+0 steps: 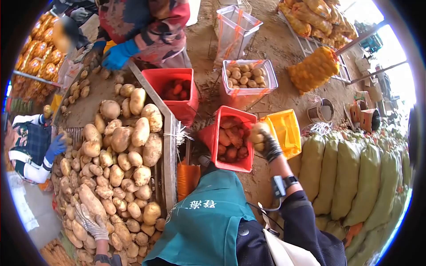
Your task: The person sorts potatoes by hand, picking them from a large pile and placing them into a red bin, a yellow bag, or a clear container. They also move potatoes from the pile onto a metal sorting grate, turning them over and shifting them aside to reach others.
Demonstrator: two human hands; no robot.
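Note:
Potatoes (116, 175) of mixed sizes lie heaped on a sorting table to my left. My left hand (92, 226), in a pale striped glove, lies on the heap with its fingers stretched out, touching potatoes below a long potato (92, 201). My right hand (271, 148), in a dark glove, is closed around pale potatoes (259, 132); its fingers are partly hidden. It is between a red bucket (254, 153) of reddish and brown potatoes and an open yellow bag (287, 128).
Another red bucket (191, 99) and a white-rimmed basket (249, 93) of potatoes stand ahead. A wooden rail (169, 155) edges the table. Co-workers in blue gloves (120, 55) work along it. Full green sacks (339, 177) line my right; a filled net sack (313, 70) lies beyond.

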